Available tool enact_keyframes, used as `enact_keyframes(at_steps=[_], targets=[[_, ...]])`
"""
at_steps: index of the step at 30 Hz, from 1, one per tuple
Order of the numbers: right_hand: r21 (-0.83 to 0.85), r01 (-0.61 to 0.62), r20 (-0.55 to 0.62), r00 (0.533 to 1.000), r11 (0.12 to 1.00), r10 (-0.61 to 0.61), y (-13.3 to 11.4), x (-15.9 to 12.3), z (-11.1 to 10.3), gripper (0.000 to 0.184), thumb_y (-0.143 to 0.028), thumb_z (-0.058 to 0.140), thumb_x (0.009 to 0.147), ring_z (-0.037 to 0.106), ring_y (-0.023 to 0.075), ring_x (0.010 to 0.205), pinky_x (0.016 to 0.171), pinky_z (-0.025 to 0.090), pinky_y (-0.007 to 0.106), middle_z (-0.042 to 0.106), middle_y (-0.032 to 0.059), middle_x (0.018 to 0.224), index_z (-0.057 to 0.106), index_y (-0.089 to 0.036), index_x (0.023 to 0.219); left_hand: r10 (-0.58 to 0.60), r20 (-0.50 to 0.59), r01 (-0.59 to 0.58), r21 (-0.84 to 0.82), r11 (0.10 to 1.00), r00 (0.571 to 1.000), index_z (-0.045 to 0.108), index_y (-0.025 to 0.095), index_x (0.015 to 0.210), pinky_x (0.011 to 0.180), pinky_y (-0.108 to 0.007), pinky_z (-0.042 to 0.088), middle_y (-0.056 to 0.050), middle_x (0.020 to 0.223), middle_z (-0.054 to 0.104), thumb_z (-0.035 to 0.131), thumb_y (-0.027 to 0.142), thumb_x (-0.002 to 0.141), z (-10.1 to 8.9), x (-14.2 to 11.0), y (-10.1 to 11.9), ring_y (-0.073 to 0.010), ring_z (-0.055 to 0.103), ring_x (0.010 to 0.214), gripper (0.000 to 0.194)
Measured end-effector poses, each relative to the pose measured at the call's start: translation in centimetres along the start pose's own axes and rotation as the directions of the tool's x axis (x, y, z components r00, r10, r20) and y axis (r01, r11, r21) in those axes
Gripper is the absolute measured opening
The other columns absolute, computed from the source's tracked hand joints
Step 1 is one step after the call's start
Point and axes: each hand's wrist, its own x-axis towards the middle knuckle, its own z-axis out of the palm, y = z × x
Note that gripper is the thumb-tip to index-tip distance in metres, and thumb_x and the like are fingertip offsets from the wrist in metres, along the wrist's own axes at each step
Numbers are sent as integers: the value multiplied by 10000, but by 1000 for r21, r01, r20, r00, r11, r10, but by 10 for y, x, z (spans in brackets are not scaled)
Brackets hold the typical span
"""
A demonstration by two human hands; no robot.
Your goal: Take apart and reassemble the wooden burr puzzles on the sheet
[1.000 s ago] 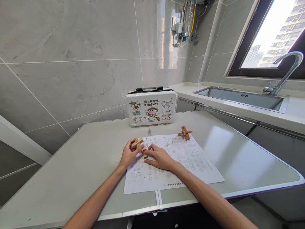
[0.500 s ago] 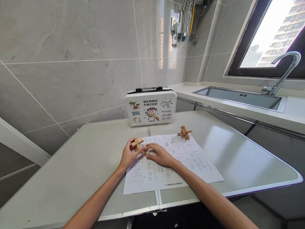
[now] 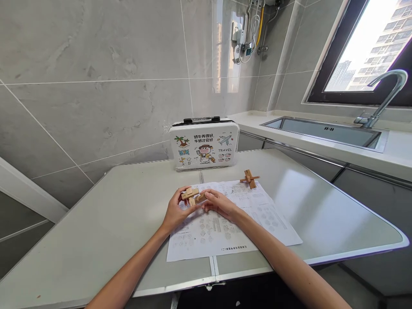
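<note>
In our left hand, grip curled snugly, one wooden cluster, partly joined; in our right hand, grip pinched narrow, one block, seemingly unseated; on the worktop, at the printed sheet's far corner, one wooden cross, apparently assembled.

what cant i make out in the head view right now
- Paper: small print too small, head view.
- Block: one end behind right hand, head view.
- Joined blocks: undersides face away, head view.
- Window: cut off by the picture's edge, head view.
</note>
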Motion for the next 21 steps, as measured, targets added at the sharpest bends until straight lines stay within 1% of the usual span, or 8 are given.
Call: enact_keyframes(at_steps=[3, 6, 9, 11, 14, 16, 21], targets=[[-54, 27, -24, 999, 998, -28, 2, 1, 0, 539, -587, 863, 808, 677, 146, 757, 721, 539, 300, 702, 30, 964, 636, -207, 1116, 31, 28, -32, 44, 998, 999, 606, 254, 1318, 963, -369, 563, -72, 1275, 697, 904, 446, 769, 0, -1, 4, -242, 700, 1114, 654], [-147, 52, -47, 997, 988, -60, 2, 0, 2, 543, -583, 878, 786, 657, 143, 730, 662, 536, 300, 681, 22, 976, 625, -215, 1095, 87, 39, -92, 120, 989, 995, 615, 251, 1299, 938, -368, 565, -65, 1234, 702, 911, 449, 760, -1, -1, 6, -234, 700, 1063, 646], [-239, 36, -94, 994, 970, -60, 1, 0, 4, 536, -597, 868, 782, 636, 133, 695, 624, 534, 299, 670, 25, 1008, 613, -216, 1059, 165, 69, -175, 189, 966, 984, 618, 246, 1288, 939, -382, 562, -67, 1220, 690, 912, 454, 761, -1, -2, 5, -240, 690, 1060, 638], [-271, 25, -109, 992, 962, -56, 1, -1, 6, 539, -599, 870, 773, 629, 128, 686, 610, 529, 291, 665, 23, 1006, 603, -217, 1042, 206, 109, -225, 215, 950, 973, 608, 249, 1300, 956, -396, 557, -72, 1228, 679, 908, 460, 770, -2, -3, 4, -251, 679, 1093, 645], [-301, 7, -103, 994, 954, -40, 0, -1, 7, 562, -595, 883, 753, 625, 123, 664, 572, 512, 276, 665, 22, 1008, 591, -221, 1053, 252, 175, -289, 228, 930, 952, 590, 256, 1318, 975, -402, 546, -76, 1234, 670, 899, 467, 789, -2, -3, 1, -259, 661, 1134, 647], [-315, 5, -89, 995, 949, -35, 0, -2, 7, 575, -598, 886, 747, 622, 121, 653, 531, 493, 263, 668, 29, 1033, 582, -226, 1062, 277, 199, -319, 230, 919, 940, 586, 258, 1315, 974, -399, 542, -76, 1228, 670, 894, 469, 798, -2, -3, 0, -257, 655, 1136, 638], [-347, 17, -67, 997, 938, -43, 1, -3, 7, 570, -612, 862, 770, 601, 98, 594, 477, 464, 243, 670, 32, 1052, 564, -228, 1067, 284, 217, -332, 230, 915, 934, 586, 261, 1317, 973, -399, 535, -74, 1217, 683, 886, 479, 805, -3, -3, 3, -259, 660, 1126, 632]])
